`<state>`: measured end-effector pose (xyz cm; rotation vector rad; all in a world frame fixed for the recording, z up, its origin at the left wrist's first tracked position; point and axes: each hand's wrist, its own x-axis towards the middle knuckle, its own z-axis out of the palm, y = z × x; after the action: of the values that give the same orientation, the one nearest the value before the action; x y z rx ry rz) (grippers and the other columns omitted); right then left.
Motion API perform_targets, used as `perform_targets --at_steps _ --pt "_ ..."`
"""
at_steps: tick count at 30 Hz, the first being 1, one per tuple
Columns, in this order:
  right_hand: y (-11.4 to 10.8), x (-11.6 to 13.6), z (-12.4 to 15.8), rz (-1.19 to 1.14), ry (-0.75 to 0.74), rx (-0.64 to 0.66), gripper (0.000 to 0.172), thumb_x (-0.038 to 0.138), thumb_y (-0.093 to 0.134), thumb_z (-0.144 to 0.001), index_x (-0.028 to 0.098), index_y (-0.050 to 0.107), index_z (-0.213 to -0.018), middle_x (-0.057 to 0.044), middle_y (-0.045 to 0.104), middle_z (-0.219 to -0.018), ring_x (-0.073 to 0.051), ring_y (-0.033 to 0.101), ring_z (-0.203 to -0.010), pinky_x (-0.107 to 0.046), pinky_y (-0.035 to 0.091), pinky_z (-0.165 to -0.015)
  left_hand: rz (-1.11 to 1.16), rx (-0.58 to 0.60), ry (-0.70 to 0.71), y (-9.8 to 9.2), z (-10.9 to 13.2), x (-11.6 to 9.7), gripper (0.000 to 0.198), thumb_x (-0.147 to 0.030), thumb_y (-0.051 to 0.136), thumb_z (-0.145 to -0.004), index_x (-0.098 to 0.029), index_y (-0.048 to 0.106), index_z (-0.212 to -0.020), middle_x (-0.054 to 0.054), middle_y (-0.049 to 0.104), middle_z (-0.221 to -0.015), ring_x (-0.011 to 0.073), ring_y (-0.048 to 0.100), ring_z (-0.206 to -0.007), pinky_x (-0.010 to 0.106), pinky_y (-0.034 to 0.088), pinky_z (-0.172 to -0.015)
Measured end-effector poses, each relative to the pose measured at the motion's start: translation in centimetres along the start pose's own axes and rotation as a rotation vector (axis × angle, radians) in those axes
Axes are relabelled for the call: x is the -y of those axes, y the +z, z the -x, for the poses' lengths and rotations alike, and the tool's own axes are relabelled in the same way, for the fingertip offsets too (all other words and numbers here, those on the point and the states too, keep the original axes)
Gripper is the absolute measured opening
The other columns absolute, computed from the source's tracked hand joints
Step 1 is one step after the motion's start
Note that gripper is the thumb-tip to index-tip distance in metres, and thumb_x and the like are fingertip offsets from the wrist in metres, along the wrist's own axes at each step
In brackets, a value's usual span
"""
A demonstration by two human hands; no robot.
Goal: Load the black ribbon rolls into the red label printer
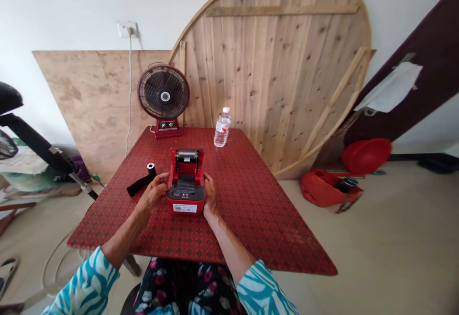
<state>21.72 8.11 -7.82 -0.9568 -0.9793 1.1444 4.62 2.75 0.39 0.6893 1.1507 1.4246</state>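
A red and black label printer sits on the table in front of me. Its lid is raised at the back, and a dark strip lies across the inside. My left hand is closed against the printer's left side, its fingertips at the seam below the lid. On the opposite side, my right hand wraps round the casing, with some fingers hidden behind it. Just beyond my left hand stands a small roll of black ribbon, its loose black tail lying on the tabletop.
The red patterned table carries a dark red fan at the back left and a clear water bottle at the back. A round wooden tabletop leans on the wall. A red bag lies on the floor at right.
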Motion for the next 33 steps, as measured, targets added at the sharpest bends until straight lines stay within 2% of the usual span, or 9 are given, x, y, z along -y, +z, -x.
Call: perform_targets --at_steps 7,14,19,22,24,26,29,31,33 --pt "0.3 0.2 -0.2 0.021 -0.067 0.007 0.045 0.052 0.046 -0.086 0.023 0.064 -0.117 -0.006 0.065 -0.122 -0.022 0.056 -0.116 -0.038 0.039 -0.102 -0.103 0.057 0.018 -0.7 0.1 -0.6 0.056 -0.019 0.074 -0.053 -0.017 0.062 -0.107 0.004 0.07 -0.098 0.0121 0.062 -0.067 0.022 0.045 -0.06" --pt "0.5 1.2 0.0 0.009 -0.11 0.013 0.039 0.048 0.049 -0.088 0.026 0.067 -0.115 -0.005 0.066 -0.12 -0.022 0.055 -0.116 -0.037 0.038 -0.104 -0.238 0.049 0.079 -0.7 0.0 -0.5 0.058 -0.03 0.074 -0.054 -0.016 0.063 -0.109 0.006 0.071 -0.093 0.0203 0.066 -0.077 0.026 0.047 -0.065" --pt "0.7 1.1 -0.4 -0.012 -0.105 0.014 0.038 0.046 0.049 -0.087 0.026 0.067 -0.115 -0.004 0.066 -0.118 -0.021 0.055 -0.117 -0.037 0.037 -0.106 -0.418 0.016 0.267 -0.7 0.1 -2.1 0.058 -0.038 0.078 -0.059 -0.018 0.064 -0.112 0.009 0.069 -0.108 0.0236 0.065 -0.097 0.029 0.049 -0.079" --pt "0.9 1.0 -0.6 0.002 -0.107 -0.004 0.039 0.045 0.048 -0.086 0.025 0.067 -0.113 -0.005 0.066 -0.117 -0.021 0.055 -0.116 -0.038 0.038 -0.105 -0.643 0.098 0.333 0.5 0.2 -4.1 0.05 -0.041 0.072 -0.069 -0.019 0.067 -0.114 0.006 0.071 -0.091 0.0237 0.066 -0.088 0.031 0.05 -0.076" --pt "1.0 0.9 -0.7 0.003 -0.117 -0.017 0.038 0.044 0.049 -0.085 0.024 0.068 -0.112 -0.005 0.066 -0.115 -0.022 0.055 -0.115 -0.038 0.038 -0.105 -0.823 0.169 0.405 1.8 -0.1 -5.3 0.038 -0.038 0.069 -0.072 -0.02 0.072 -0.105 0.006 0.071 -0.086 0.0249 0.065 -0.089 0.032 0.05 -0.079" --pt "1.1 0.8 -0.8 -0.008 -0.124 -0.027 0.037 0.044 0.05 -0.084 0.025 0.069 -0.109 -0.005 0.067 -0.114 -0.021 0.056 -0.114 -0.038 0.039 -0.105 -0.962 0.25 0.482 3.2 -0.7 -5.9 0.026 -0.034 0.067 -0.072 -0.023 0.075 -0.094 0.007 0.072 -0.095 0.0266 0.064 -0.097 0.034 0.048 -0.088" --pt "1.2 0.7 -0.9 -0.032 -0.134 -0.031 0.034 0.042 0.05 -0.084 0.026 0.069 -0.108 -0.003 0.068 -0.112 -0.02 0.056 -0.112 -0.037 0.039 -0.104 -1.093 0.352 0.487 4.6 -1.7 -6.1 0.022 -0.033 0.066 -0.072 -0.026 0.075 -0.091 0.007 0.074 -0.104 0.0282 0.064 -0.104 0.037 0.045 -0.095" --pt "1.2 0.7 -0.9 -0.031 -0.137 -0.032 0.034 0.04 0.05 -0.083 0.026 0.069 -0.107 -0.003 0.067 -0.111 -0.02 0.056 -0.112 -0.037 0.04 -0.104 -1.138 0.378 0.457 5.0 -2.3 -5.8 0.026 -0.036 0.064 -0.074 -0.026 0.074 -0.096 0.007 0.075 -0.099 0.0277 0.066 -0.096 0.036 0.047 -0.089" --pt "1.3 0.8 -0.9 -0.02 -0.135 -0.034 0.034 0.039 0.048 -0.084 0.026 0.069 -0.107 -0.004 0.067 -0.111 -0.02 0.057 -0.111 -0.037 0.04 -0.103 -1.129 0.382 0.409 5.0 -3.0 -5.6 0.032 -0.038 0.062 -0.077 -0.025 0.072 -0.104 0.006 0.075 -0.089 0.0248 0.068 -0.079 0.033 0.049 -0.077"
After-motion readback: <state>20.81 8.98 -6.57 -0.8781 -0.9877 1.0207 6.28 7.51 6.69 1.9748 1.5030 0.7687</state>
